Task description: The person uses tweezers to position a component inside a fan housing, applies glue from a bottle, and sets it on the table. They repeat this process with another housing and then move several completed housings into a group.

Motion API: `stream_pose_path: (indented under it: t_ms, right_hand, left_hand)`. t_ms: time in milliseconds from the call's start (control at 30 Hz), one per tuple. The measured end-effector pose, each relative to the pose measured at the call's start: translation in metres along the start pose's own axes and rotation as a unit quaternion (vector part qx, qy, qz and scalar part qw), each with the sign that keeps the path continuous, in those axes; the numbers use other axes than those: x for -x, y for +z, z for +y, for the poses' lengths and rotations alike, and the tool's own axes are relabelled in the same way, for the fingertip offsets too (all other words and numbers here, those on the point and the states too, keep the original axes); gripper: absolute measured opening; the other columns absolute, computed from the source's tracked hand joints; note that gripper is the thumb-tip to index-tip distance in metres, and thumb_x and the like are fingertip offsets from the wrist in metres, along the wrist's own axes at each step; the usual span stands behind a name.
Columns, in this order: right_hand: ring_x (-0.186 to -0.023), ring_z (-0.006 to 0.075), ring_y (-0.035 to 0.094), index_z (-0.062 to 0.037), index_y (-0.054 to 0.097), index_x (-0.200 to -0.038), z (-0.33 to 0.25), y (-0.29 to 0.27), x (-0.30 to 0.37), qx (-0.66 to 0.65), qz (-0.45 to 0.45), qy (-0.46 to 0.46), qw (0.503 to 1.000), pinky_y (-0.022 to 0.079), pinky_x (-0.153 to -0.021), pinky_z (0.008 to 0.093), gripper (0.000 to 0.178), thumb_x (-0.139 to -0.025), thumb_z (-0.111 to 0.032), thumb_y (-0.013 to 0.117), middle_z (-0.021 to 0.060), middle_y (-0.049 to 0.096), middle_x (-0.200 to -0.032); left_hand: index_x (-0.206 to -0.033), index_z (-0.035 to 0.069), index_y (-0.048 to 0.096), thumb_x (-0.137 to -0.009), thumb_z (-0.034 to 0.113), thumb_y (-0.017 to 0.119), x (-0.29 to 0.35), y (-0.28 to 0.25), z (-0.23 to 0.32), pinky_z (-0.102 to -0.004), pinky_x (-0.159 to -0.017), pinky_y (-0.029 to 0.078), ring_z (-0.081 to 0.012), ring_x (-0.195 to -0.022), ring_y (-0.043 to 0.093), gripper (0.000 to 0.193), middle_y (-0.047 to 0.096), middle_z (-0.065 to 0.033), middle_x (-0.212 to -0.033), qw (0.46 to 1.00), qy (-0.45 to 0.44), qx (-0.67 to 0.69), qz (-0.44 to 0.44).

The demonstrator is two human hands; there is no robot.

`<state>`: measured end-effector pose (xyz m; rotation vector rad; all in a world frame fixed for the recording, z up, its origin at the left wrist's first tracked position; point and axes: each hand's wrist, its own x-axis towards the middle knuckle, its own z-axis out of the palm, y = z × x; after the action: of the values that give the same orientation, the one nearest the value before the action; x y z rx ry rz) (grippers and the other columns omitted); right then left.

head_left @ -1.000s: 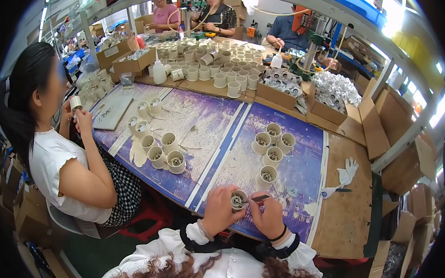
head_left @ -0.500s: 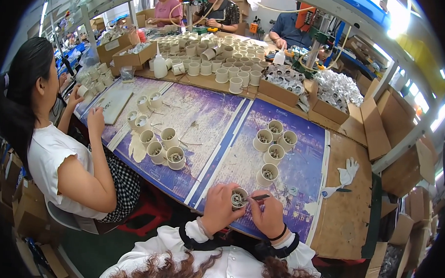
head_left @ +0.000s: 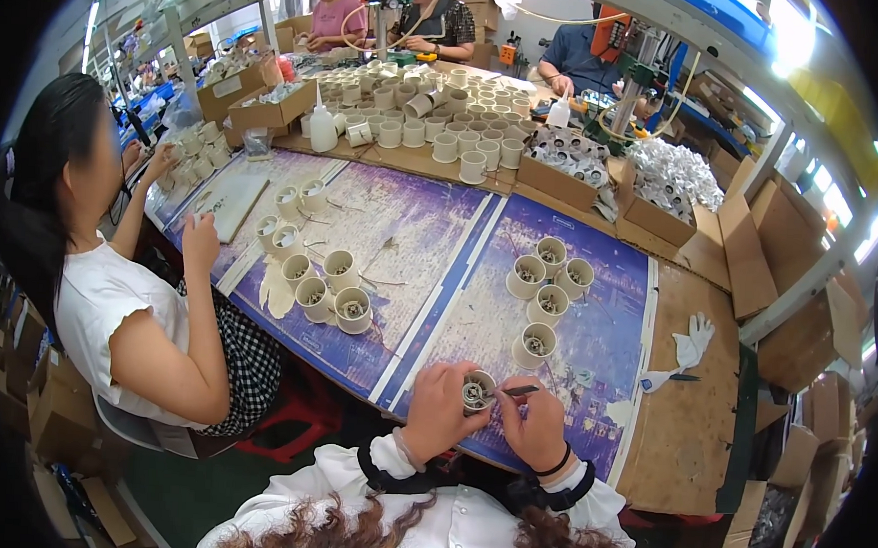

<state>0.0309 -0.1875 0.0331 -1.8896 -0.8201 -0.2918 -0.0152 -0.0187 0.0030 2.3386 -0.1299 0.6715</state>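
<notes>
My left hand (head_left: 437,413) is wrapped round a cream cup-shaped housing (head_left: 478,392) at the table's near edge. Metal parts and wires show inside its open top. Against the right side of this cup, my right hand (head_left: 534,425) pinches a slim dark-handled tool (head_left: 522,390); its exact kind and tip are too small to make out. Just beyond my hands, a similar cup (head_left: 534,345) stands upright with metal parts inside. Several more filled cups (head_left: 548,304) form a cluster farther back, thin wires trailing from some.
Left of me sits a co-worker (head_left: 151,359) beside another group of cups (head_left: 352,309). Many cups (head_left: 473,166) crowd the far side, near a white squeeze bottle (head_left: 323,129) and cartons of parts (head_left: 561,179). A white glove (head_left: 693,342) lies at right.
My hands keep their hold on the cup and tool, with little movement. The co-worker's far hand no longer visibly holds up a cup. The whole view has shifted slightly.
</notes>
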Motion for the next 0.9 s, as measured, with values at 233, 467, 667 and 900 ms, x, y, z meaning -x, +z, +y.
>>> stream_pose_path:
  t_ms: [233, 467, 667, 900]
  right_hand:
    - [-0.067, 0.0296, 0.068, -0.0021, 0.062, -0.103, 0.0, 0.0, 0.001, 0.002, 0.001, -0.013, 1.0, 0.053, -0.059, 0.0345, 0.017, -0.09, -0.003, 0.072, 0.0151, 0.069, -0.092]
    - [-0.067, 0.0302, 0.068, -0.0022, 0.061, -0.103, 0.002, 0.0, -0.002, 0.007, 0.0, -0.022, 1.0, 0.053, -0.058, 0.0346, 0.018, -0.09, -0.003, 0.073, 0.015, 0.069, -0.092]
    - [-0.066, 0.0298, 0.067, -0.0024, 0.061, -0.101, 0.004, 0.001, -0.002, 0.001, -0.002, -0.019, 1.0, 0.053, -0.057, 0.0351, 0.017, -0.089, -0.004, 0.073, 0.0151, 0.068, -0.091]
    - [-0.072, 0.0277, 0.07, 0.0022, 0.067, -0.097, -0.009, -0.006, 0.011, 0.003, -0.017, 0.041, 0.999, 0.055, -0.065, 0.0326, 0.008, -0.092, -0.003, 0.07, 0.0161, 0.07, -0.093]
  left_hand:
    - [-0.124, 0.006, 0.053, -0.068, 0.022, 0.085, 0.001, 0.0, 0.002, -0.0473, -0.09, 0.042, -0.0337, -0.103, 0.06, 0.067, 0.065, -0.0118, -0.106, 1.0, 0.009, -0.01, -0.004]
    - [-0.123, 0.007, 0.055, -0.067, 0.022, 0.085, -0.001, 0.003, -0.002, -0.0471, -0.09, 0.042, -0.0335, -0.101, 0.059, 0.065, 0.064, -0.0108, -0.104, 1.0, 0.0, -0.012, 0.001]
    - [-0.119, 0.008, 0.056, -0.068, 0.023, 0.085, -0.002, 0.002, -0.001, -0.0467, -0.091, 0.043, -0.0342, -0.101, 0.06, 0.06, 0.065, -0.011, -0.107, 1.0, -0.009, -0.007, 0.002]
    - [-0.12, 0.007, 0.055, -0.068, 0.023, 0.086, 0.008, -0.002, 0.008, -0.0474, -0.09, 0.043, -0.0357, -0.1, 0.06, 0.062, 0.064, -0.0125, -0.108, 1.0, -0.011, 0.008, -0.014]
